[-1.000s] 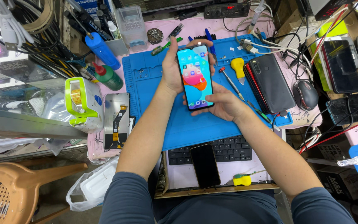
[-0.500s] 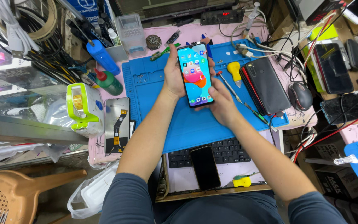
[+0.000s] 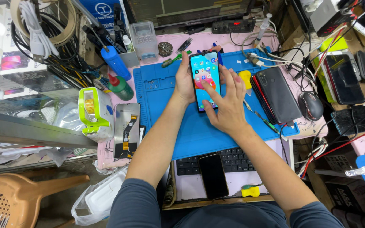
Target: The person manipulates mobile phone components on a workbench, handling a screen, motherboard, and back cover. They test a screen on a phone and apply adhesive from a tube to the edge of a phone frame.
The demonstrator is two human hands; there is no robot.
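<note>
A smartphone (image 3: 205, 70) with a lit, colourful screen is held upright over a blue work mat (image 3: 161, 101). My left hand (image 3: 183, 80) grips it by its left edge and back. My right hand (image 3: 227, 103) has its fingers spread, with fingertips touching the screen's lower half and right side. Both forearms reach in from the bottom of the view.
A dark phone (image 3: 275, 93) and a mouse (image 3: 310, 105) lie right of the mat. A second black phone (image 3: 213, 175) rests on a keyboard (image 3: 233, 160). A bare display panel (image 3: 126, 130), a green-and-white box (image 3: 93, 112), bottles (image 3: 115, 63) and cables (image 3: 60, 50) crowd the left.
My right hand has come off the phone's lower edge and now spreads over the screen, touching it. The view has shifted slightly; the phone stays in my left hand.
</note>
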